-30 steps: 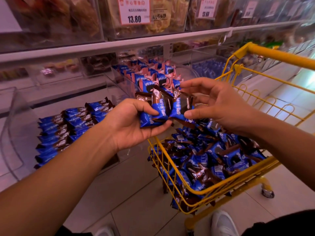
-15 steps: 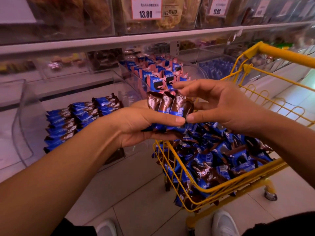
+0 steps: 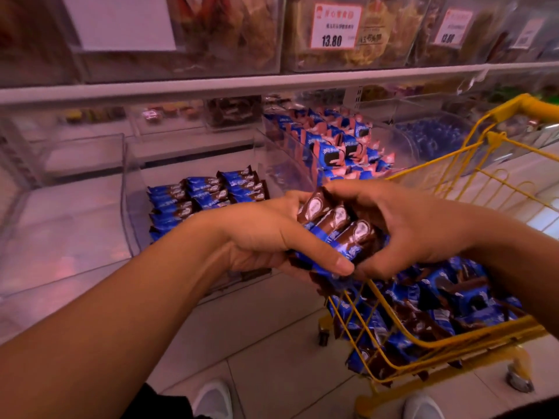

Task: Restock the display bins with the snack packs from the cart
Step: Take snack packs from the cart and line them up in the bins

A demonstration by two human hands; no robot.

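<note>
Nearest the camera, two white shoes (image 3: 214, 399) stand on the tiled floor (image 3: 257, 343), one left of the cart base and one beside it at the bottom edge.

Both forearms reach forward and meet above the front left corner of the yellow cart (image 3: 447, 347). The left hand (image 3: 266, 237) grasps a bundle of snack packs (image 3: 335, 228), thumb laid across the blue part of the wrappers, fingers curled underneath. Three brown pack ends with white ovals show side by side at the top of the bundle; whether more lie beneath cannot be told. The right hand (image 3: 405, 225) is curled over the same bundle from the right, fingers over the top and thumb at the lower edge, gripping it as well.

The cart basket holds a loose heap of blue and brown packs (image 3: 453, 300), too many and too jumbled to count. One caster (image 3: 518, 378) is visible at the right.

Beyond the hands, a clear display bin (image 3: 130, 189) contains the same packs in three neat rows (image 3: 205, 195), filling only part of its floor. The next bin to the right (image 3: 305, 152) holds blue and pink packs (image 3: 341, 143), uncounted.

Farthest, on the upper shelf (image 3: 272, 83), two price tags (image 3: 335, 25) read 13.80; the right one is blurred.
</note>
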